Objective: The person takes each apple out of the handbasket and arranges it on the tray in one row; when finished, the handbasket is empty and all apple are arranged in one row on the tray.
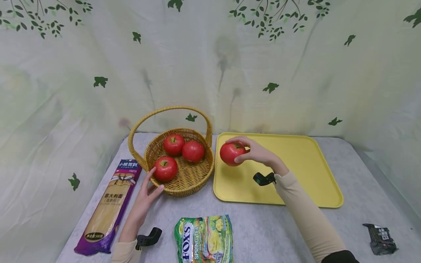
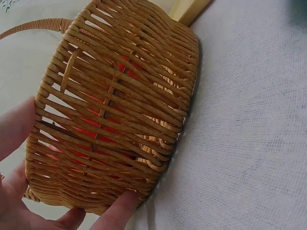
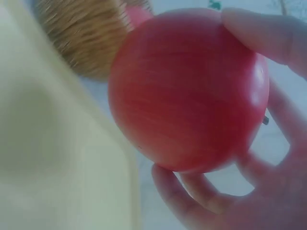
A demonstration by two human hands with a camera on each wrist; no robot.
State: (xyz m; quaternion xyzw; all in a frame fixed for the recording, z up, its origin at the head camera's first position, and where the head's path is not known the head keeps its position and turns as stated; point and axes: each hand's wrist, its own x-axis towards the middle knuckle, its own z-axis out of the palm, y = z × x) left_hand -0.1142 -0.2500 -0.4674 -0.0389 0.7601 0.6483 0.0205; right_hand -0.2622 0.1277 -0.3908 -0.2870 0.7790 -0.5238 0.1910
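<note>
In the head view, a red apple [image 1: 229,156] is held by my right hand [image 1: 260,151] above the left part of a yellow tray [image 1: 289,171]. The right wrist view shows thumb and fingers spread round the apple [image 3: 187,91]. To the left stands a wicker basket [image 1: 189,177] with an arched handle, holding three red apples [image 1: 166,168]. My left hand [image 1: 141,204] grips the basket's near-left rim. In the left wrist view, its fingers [image 2: 117,211] lie against the woven side of the basket [image 2: 110,105].
A purple pasta packet [image 1: 108,208] lies left of the basket. At the front edge is a green Fox's Spring Tea bag [image 1: 204,239]. A small black packet [image 1: 381,239] lies at the far right. A leaf-patterned cloth [image 1: 197,73] hangs behind the grey table.
</note>
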